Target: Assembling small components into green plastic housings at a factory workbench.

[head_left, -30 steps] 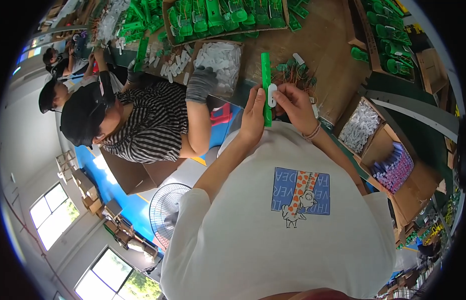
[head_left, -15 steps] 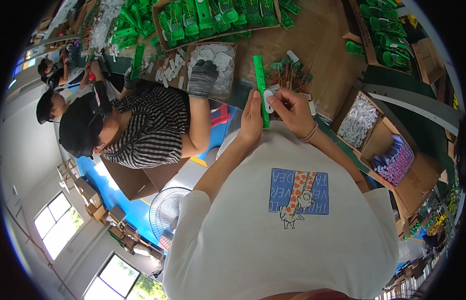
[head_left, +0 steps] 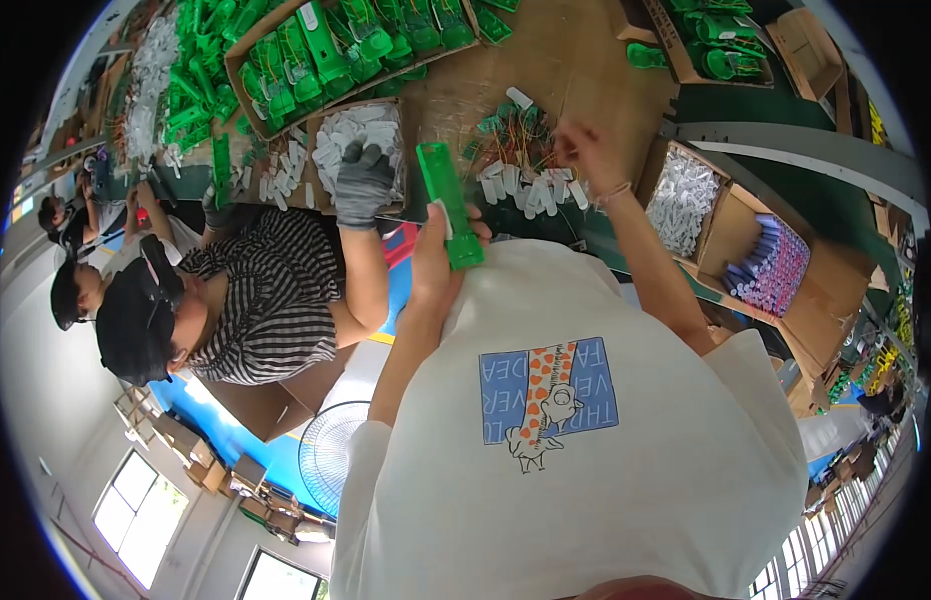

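Observation:
My left hand (head_left: 436, 262) is closed around a long green plastic casing (head_left: 438, 170), held upright just in front of my shirt. A small white part shows at the casing's left side, by my fingers. My right hand (head_left: 584, 150) is over the table, off to the right of the casing, and its fingers are smeared by motion. Beside it lies a heap of small green circuit boards with thin wires (head_left: 526, 130). Several flat white plastic pieces (head_left: 536, 190) lie at the near side of this heap.
At left a co-worker's gloved hand (head_left: 364, 185) touches a box of white pieces (head_left: 404, 150). A carton of green casings (head_left: 286, 100) stands behind. On the right are a box of small clear-white parts (head_left: 678, 200) and a carton of purple-and-pink tubes (head_left: 776, 265).
My right hand has left the white piece on the casing and moved to the wired boards. My left hand still holds the casing, now turned to show its broader face. The view has shifted right.

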A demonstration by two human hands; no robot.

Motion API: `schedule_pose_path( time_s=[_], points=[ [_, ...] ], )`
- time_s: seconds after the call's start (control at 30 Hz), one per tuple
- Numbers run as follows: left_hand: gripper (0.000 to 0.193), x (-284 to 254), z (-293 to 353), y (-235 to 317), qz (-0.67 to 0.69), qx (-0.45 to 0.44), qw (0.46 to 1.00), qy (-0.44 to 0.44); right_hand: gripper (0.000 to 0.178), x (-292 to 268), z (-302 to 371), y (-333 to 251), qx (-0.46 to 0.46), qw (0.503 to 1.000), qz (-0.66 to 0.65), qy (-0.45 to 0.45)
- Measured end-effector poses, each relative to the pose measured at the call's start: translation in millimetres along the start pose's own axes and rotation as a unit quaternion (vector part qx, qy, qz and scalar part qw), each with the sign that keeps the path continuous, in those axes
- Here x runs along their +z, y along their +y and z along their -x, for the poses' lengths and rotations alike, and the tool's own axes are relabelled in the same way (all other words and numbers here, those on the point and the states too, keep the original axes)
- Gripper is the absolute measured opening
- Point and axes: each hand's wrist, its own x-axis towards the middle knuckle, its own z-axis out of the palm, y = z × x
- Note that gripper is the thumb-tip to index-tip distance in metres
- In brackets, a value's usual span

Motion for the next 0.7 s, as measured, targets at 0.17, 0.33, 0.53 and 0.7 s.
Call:
schedule_pose_path(
  time_s=[0.17,0.33,0.53,0.7],
  points=[
    [0.048,-11,0,-4,0.062,0.016,0.998,0.019,0.016,-83,-37,60,-0.122,0.923,0.355,0.089],
    [0.048,-11,-8,-4,0.102,0.031,0.994,-0.007,0.013,-74,-21,77,-0.148,0.884,0.443,0.038],
    [0.048,15,3,-20,0.059,0.017,0.998,-0.016,0.033,-40,-29,66,-0.019,0.872,0.474,0.119],
    [0.045,26,12,-16,0.034,0.0,0.999,-0.026,0.044,-59,-57,87,-0.023,0.886,0.457,0.071]
  ],
)
